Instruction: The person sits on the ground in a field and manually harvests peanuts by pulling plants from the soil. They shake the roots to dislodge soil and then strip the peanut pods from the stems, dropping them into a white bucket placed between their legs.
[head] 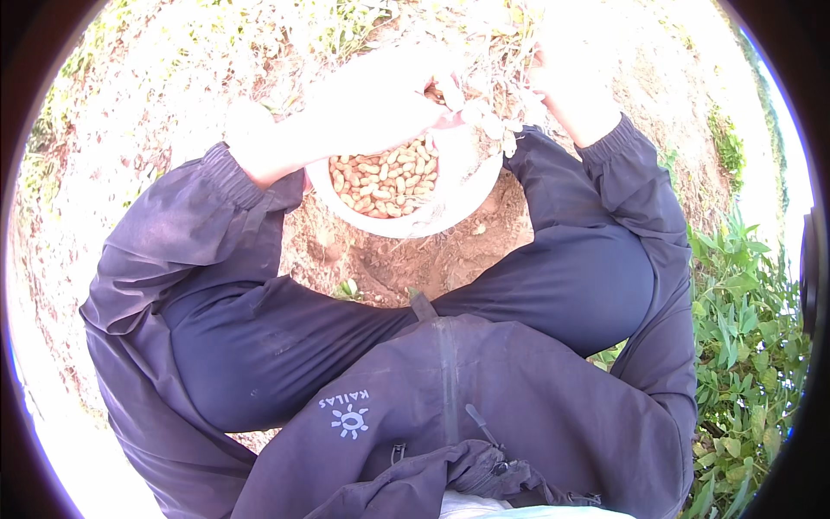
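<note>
A white tub point(415, 224) stands on the soil between my knees, partly filled with unshelled peanuts point(386, 181). My left hand point(415, 97) reaches across above the tub, washed out by glare; its fingertips are at a few pale peanut pods point(486, 120) near the tub's far right rim. On the right, my right hand point(541, 71) is closed around a bunch of peanut plant stems point(509, 65), its outline also overexposed. The pods hang at the lower end of these stems. Glare hides most finger detail.
Dry brown soil point(389, 266) lies beneath and in front of the tub. Bright ground with scattered weeds point(350, 29) stretches beyond my hands. Leafy green plants point(739, 311) grow close on the right. My bent legs point(564, 279) flank the tub.
</note>
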Action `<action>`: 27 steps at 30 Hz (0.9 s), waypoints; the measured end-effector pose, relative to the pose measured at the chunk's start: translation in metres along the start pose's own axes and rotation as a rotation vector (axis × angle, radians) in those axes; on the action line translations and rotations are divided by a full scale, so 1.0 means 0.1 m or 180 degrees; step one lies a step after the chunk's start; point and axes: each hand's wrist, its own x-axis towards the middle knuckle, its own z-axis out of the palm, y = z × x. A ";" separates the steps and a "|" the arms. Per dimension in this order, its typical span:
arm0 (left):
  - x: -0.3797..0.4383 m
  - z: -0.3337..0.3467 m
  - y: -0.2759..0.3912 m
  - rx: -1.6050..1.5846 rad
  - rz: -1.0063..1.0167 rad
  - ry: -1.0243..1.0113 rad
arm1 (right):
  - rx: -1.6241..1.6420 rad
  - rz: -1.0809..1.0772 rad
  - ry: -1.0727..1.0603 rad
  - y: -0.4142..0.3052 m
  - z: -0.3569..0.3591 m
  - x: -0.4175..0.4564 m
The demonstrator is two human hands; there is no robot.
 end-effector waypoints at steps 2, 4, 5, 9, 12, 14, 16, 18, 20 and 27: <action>-0.07 0.00 -0.09 -0.0233 -0.0092 -0.0019 | -0.0985 -0.0776 0.0110 0.09 0.04 0.01; -0.09 0.01 -0.02 -0.0035 -0.0073 0.0080 | -0.0739 -0.0658 0.0153 -0.03 -0.03 0.04; -0.12 0.02 0.08 0.0285 -0.0069 0.0186 | -0.0333 -0.0457 0.0225 -0.10 -0.04 0.05; -0.14 0.01 -0.06 0.0190 -0.0510 0.0144 | 0.0880 0.0251 0.0230 -0.10 -0.02 0.09; -0.10 0.04 -0.26 -0.0344 -0.0837 -0.0025 | 0.1316 0.0555 0.0235 -0.03 -0.01 0.12; -0.10 0.05 -0.21 -0.0860 -0.0907 -0.0064 | 0.1512 0.0662 0.0272 0.00 0.01 0.12; -0.12 0.05 -0.15 -0.1320 -0.1086 -0.0129 | 0.1655 0.0730 0.0308 0.00 0.01 0.13; -0.13 0.04 -0.13 -0.1646 -0.1434 -0.0257 | 0.1680 0.0761 0.0305 0.02 -0.01 0.13; -0.18 -0.03 -0.09 -0.2179 -0.1603 -0.0316 | 0.1637 0.0761 0.0286 0.04 0.00 0.13; -0.17 -0.05 -0.03 -0.2526 -0.1266 -0.0014 | 0.1414 0.0723 0.0213 0.12 0.05 0.09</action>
